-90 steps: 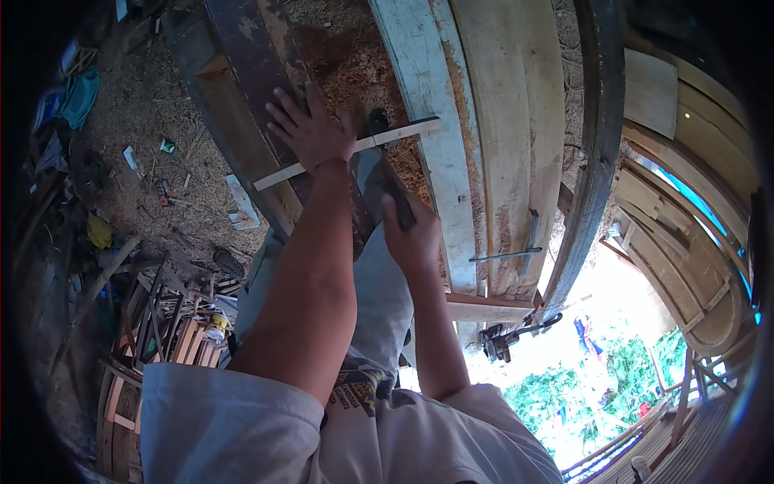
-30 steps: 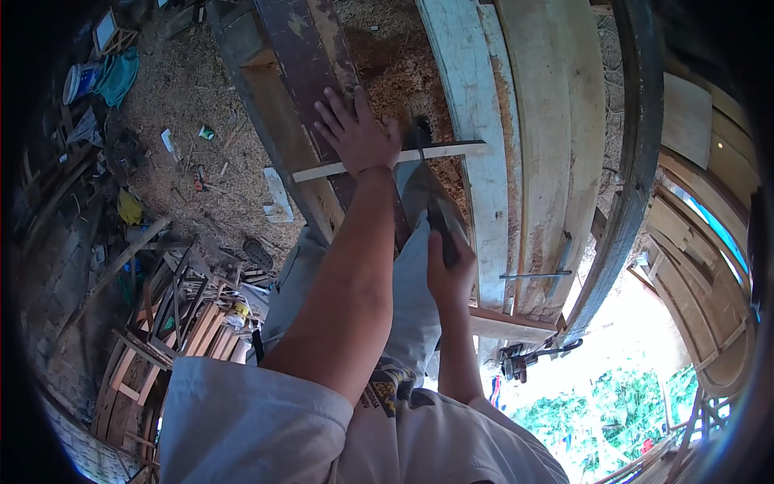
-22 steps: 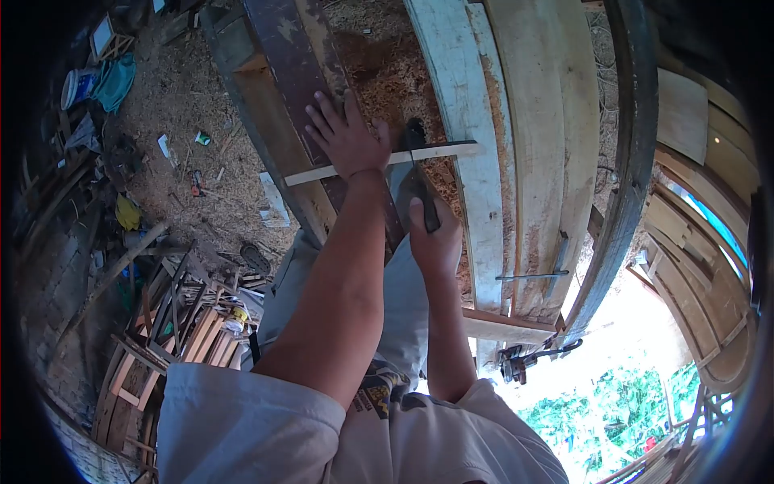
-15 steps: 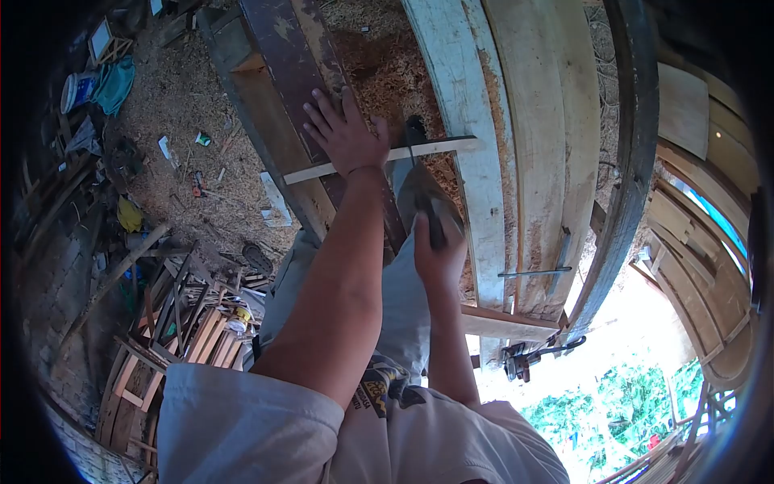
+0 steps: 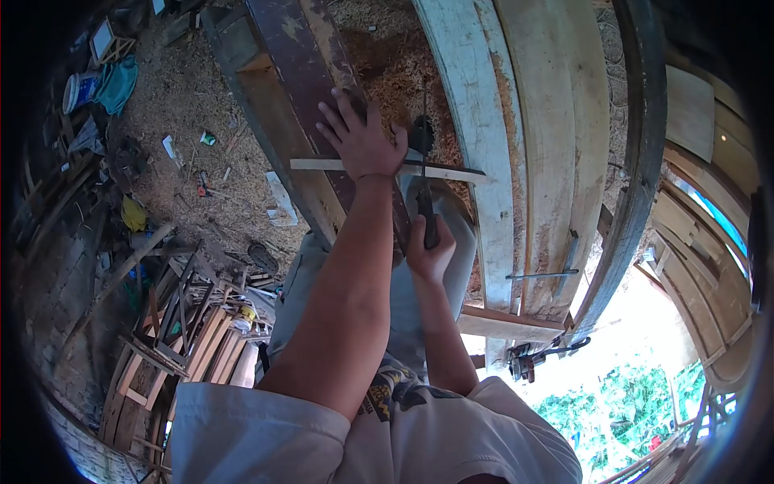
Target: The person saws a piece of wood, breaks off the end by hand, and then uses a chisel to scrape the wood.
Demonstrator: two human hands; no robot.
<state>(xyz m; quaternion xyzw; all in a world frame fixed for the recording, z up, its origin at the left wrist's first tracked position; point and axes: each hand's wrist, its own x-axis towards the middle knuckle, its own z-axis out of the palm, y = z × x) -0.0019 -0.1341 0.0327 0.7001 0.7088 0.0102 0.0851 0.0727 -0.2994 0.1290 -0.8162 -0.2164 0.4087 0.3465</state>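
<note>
Cut looks underway, not thru: left hand (image 5: 360, 141) spread flat pinning wood strip (image 5: 455, 173) mid-frame, right hand (image 5: 427, 254) fisted on saw (image 5: 426, 214) w/ strip in 1 piece.

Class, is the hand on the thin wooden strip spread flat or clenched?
Spread flat: the left hand lies with fingers splayed, palm down over the wooden strip.
</note>
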